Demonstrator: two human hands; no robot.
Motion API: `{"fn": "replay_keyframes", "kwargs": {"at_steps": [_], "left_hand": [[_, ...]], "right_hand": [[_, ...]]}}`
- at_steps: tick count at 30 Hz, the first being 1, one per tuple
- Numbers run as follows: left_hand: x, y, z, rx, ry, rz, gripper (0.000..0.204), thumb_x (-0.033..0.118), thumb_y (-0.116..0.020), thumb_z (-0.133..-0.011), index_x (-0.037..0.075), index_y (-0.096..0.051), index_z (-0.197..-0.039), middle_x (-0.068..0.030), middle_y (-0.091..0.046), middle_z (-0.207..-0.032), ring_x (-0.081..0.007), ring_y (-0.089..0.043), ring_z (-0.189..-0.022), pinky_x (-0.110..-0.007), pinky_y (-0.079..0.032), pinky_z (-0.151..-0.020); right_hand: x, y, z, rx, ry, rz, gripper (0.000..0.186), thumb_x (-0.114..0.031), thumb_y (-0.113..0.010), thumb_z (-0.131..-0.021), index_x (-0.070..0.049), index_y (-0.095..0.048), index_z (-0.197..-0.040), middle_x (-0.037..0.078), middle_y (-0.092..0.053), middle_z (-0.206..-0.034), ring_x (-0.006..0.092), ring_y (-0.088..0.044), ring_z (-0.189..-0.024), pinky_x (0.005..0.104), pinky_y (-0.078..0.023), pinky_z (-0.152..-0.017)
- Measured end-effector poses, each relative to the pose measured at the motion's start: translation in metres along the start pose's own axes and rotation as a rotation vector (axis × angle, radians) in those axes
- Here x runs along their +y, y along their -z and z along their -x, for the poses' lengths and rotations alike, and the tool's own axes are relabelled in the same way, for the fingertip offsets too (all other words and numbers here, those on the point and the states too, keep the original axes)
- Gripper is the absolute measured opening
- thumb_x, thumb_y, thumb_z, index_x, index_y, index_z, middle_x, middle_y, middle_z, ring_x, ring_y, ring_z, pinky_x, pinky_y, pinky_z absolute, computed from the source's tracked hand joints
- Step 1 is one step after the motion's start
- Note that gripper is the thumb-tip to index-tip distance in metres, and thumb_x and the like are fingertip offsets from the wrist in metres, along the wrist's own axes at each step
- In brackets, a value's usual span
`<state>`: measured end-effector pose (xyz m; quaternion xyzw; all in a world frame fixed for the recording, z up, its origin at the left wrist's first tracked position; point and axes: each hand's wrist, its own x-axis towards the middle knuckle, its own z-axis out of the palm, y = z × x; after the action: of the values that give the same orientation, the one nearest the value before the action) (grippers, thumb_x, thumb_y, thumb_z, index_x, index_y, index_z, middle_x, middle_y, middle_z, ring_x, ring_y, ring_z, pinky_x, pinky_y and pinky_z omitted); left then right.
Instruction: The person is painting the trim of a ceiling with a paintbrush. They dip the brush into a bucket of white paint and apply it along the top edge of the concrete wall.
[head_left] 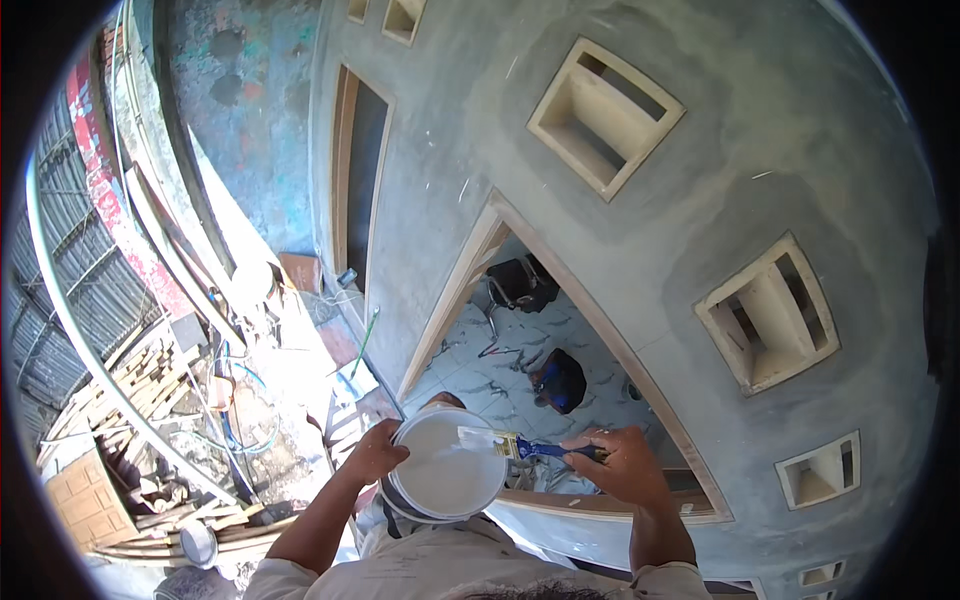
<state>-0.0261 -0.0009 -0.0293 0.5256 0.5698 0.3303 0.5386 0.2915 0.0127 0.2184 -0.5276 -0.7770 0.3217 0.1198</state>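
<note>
My left hand (376,453) grips the rim of a round white bucket (462,511) at its left side, its fingers partly hidden behind the wall. White paint (443,468) fills part of the bucket. My right hand (622,462) is closed round the blue handle of a flat paintbrush (540,449), to the right of the bucket. The brush points left, and its bristles, coated in white, reach over the bucket's opening. Whether the bristle tips touch the paint I cannot tell.
A grey plastered wall (450,150) with cream vent frames (545,125) rises ahead and right. Through a wood-framed doorway (640,365), a tiled floor (490,370) shows dark objects, including a black bag-like bundle (560,382). Stacked wood strips (120,400) and a curved pipe (75,330) stand left.
</note>
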Motion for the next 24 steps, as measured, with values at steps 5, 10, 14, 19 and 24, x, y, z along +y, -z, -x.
{"fn": "replay_keyframes", "kwargs": {"at_steps": [5, 10, 14, 19, 24], "left_hand": [[0.014, -0.002, 0.001, -0.099, 0.016, -0.005, 0.044, 0.013, -0.064, -0.078, -0.005, -0.062, -0.118, -0.0231, -0.061, -0.116, -0.0340, -0.062, -0.108, -0.039, -0.049, -0.094], [-0.002, -0.007, -0.003, -0.058, -0.002, 0.020, 0.046, 0.007, -0.064, -0.077, -0.004, -0.060, -0.122, -0.0190, -0.064, -0.114, -0.0267, -0.063, -0.105, -0.036, -0.050, -0.092], [-0.019, -0.010, -0.007, -0.071, -0.056, 0.071, 0.046, 0.000, -0.064, -0.077, -0.002, -0.062, -0.122, -0.0136, -0.065, -0.111, -0.0204, -0.062, -0.105, -0.033, -0.049, -0.093], [0.001, -0.005, -0.005, -0.075, -0.016, 0.007, 0.047, 0.010, -0.065, -0.077, -0.002, -0.061, -0.123, -0.0212, -0.062, -0.122, -0.0323, -0.061, -0.114, -0.037, -0.047, -0.099], [0.001, -0.010, -0.002, -0.062, -0.018, -0.045, 0.048, 0.009, -0.065, -0.077, -0.002, -0.062, -0.123, -0.0223, -0.061, -0.123, -0.0339, -0.061, -0.116, -0.038, -0.046, -0.101]], "right_hand": [[0.036, -0.066, 0.014, 0.096, -0.187, -0.214, 0.025, -0.013, -0.077, -0.085, 0.001, -0.074, -0.105, 0.014, -0.074, -0.080, 0.0143, -0.070, -0.066, 0.0281, -0.052, -0.061], [0.044, -0.096, 0.009, 0.164, -0.188, -0.217, 0.019, -0.010, -0.079, -0.083, 0.002, -0.072, -0.096, 0.012, -0.073, -0.077, 0.0149, -0.071, -0.068, 0.0279, -0.054, -0.064], [0.056, -0.118, 0.001, 0.286, -0.115, -0.178, 0.021, -0.011, -0.082, -0.080, 0.001, -0.072, -0.094, 0.013, -0.074, -0.083, 0.0154, -0.072, -0.075, 0.0291, -0.055, -0.067], [0.055, -0.150, -0.024, 0.190, -0.078, -0.300, 0.021, -0.012, -0.079, -0.082, 0.000, -0.072, -0.098, 0.016, -0.074, -0.090, 0.0200, -0.074, -0.080, 0.0323, -0.057, -0.073], [0.047, -0.169, -0.036, 0.020, 0.058, -0.196, 0.023, -0.015, -0.073, -0.087, 0.000, -0.072, -0.104, 0.018, -0.073, -0.097, 0.0307, -0.073, -0.086, 0.0370, -0.056, -0.078]]}}
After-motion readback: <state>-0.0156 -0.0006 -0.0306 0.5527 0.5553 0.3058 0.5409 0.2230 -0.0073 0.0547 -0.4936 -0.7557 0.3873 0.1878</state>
